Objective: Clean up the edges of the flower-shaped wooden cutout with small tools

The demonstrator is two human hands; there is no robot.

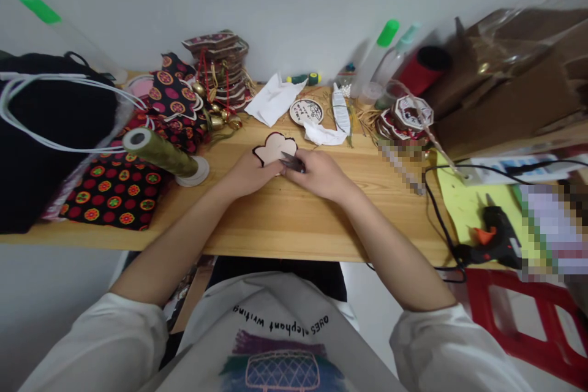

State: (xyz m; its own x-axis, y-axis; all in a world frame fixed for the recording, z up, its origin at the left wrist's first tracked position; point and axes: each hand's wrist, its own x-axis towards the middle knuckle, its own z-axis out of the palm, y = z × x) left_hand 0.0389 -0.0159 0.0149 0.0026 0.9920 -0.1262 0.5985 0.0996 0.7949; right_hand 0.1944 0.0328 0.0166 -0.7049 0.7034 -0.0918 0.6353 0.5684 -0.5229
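My left hand (250, 173) holds a small pale lobed fabric piece (274, 146) with a dark edge, lifted just above the wooden table (285, 220). My right hand (321, 174) grips small metal snips (293, 163), whose blades meet the lower right edge of the piece. Both hands sit close together at the table's middle.
Patterned black-and-red cloth (117, 187) and a green ribbon spool (160, 152) lie to the left. Stacked ornaments with bells (220, 82), white paper (273, 98) and a round badge (306, 111) are behind. A black glue gun (498, 239), cables and cardboard boxes (505, 86) fill the right.
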